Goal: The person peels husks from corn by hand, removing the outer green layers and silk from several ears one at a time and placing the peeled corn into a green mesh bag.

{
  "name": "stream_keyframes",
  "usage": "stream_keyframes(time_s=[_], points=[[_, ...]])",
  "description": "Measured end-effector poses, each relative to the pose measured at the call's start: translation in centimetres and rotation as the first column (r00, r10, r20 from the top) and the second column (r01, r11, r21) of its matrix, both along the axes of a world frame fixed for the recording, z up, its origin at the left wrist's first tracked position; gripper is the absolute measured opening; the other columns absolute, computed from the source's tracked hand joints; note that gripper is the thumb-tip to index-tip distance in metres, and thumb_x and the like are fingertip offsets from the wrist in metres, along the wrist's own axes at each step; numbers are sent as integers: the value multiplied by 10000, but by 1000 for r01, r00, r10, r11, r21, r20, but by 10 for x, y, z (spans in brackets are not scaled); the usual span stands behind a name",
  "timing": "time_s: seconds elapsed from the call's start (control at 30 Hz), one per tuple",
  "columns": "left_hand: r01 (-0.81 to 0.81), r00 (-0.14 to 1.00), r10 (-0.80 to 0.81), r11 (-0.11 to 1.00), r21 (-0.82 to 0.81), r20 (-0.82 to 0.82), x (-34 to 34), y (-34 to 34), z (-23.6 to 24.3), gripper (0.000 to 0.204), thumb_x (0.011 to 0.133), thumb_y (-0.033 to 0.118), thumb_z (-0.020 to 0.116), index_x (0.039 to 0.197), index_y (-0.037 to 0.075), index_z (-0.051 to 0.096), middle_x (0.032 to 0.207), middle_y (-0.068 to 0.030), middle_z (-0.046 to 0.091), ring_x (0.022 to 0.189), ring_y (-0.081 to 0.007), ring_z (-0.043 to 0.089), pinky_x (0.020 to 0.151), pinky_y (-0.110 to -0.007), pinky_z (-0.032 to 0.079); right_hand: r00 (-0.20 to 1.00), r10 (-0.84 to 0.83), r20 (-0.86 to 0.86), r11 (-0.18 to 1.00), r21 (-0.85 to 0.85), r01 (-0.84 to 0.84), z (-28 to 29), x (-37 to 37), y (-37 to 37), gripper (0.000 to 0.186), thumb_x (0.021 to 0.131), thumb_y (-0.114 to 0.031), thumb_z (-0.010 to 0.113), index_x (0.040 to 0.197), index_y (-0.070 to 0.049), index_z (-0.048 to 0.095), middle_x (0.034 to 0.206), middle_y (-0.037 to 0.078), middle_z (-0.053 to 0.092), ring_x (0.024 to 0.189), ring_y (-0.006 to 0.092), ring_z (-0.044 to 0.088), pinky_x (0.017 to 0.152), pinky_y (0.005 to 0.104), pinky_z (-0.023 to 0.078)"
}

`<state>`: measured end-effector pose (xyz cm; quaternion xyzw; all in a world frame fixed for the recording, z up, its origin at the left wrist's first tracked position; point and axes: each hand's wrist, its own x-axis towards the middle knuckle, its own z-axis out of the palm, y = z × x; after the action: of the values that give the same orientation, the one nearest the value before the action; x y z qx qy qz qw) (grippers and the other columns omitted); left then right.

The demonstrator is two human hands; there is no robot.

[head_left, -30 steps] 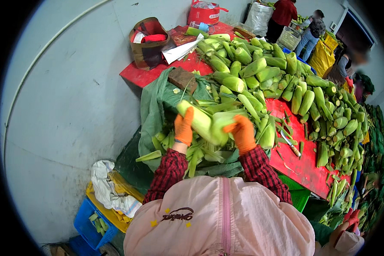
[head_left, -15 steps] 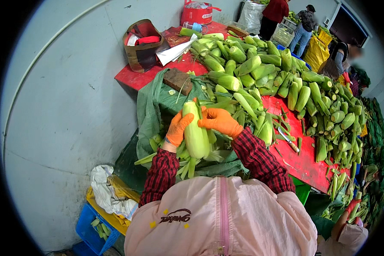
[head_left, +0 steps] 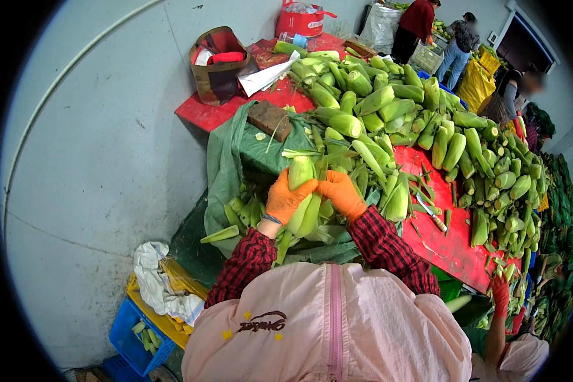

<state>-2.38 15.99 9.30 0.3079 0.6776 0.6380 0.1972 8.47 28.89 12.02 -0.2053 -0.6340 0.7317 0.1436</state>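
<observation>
In front of me I hold an ear of corn (head_left: 301, 172) in pale green husk, its tip pointing away. My left hand (head_left: 288, 197), in an orange glove, is closed around the ear from the left. My right hand (head_left: 342, 195), gloved the same way, is closed on a husk leaf (head_left: 310, 215) at the ear's right side, its fingertips meeting the left ones. Husk leaves hang below both hands. Loose husks (head_left: 239, 213) lie under them on green sheeting (head_left: 226, 149). What the right fingertips pinch is partly hidden.
A large heap of corn (head_left: 375, 99) covers the red table (head_left: 455, 248). A knife (head_left: 431, 213) lies to my right. A brick (head_left: 269, 121), a bag (head_left: 219, 67) and a bottle (head_left: 297, 41) are farther off. A blue crate (head_left: 140, 340) stands low left. A co-worker's red-gloved hand (head_left: 500, 294) is at right.
Both hands have come closer together, around the ear's middle. The ear has tilted away and a husk leaf has been drawn down. The co-worker's red-gloved hand at lower right has reached toward the table.
</observation>
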Motion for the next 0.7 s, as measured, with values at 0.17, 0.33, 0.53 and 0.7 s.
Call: stream_keyframes(time_s=[0.17,0.33,0.53,0.7], points=[[175,895,-311,904,389,320,-14,-8,-3,633,840,316,719,1343,4,494,1217,-133,617,1077,-224,605,941,-340,464,992,-110,-61,993,25,111,-1,12,13,144,828,-143,656,784,-16,604,712,53,614,567,141,579,542,291,510],[153,880,-374,806,572,293,-35,-37,14,656,848,188,686,1401,-32,412,1310,-183,563,1173,-268,566,1014,-381,427,883,-455,-115,881,-199,429,-23,20,60,193,842,-177,643,878,9,608,755,97,632,571,188,612,542,302,521],[92,990,-126,919,384,66,-36,-38,24,723,758,100,796,1391,27,453,1311,-84,585,1203,-157,545,999,-293,436,943,-68,326,930,364,-59,-4,-16,22,626,801,-383,746,1243,24,572,1017,140,685,779,212,690,691,295,548],[138,948,-62,964,226,-312,-26,-21,21,812,713,231,821,1414,66,444,1307,-122,592,1173,-203,592,969,-323,469,992,107,-71,820,570,-47,45,-16,-15,767,731,-336,819,1340,11,507,1169,135,650,976,203,645,906,315,498]])
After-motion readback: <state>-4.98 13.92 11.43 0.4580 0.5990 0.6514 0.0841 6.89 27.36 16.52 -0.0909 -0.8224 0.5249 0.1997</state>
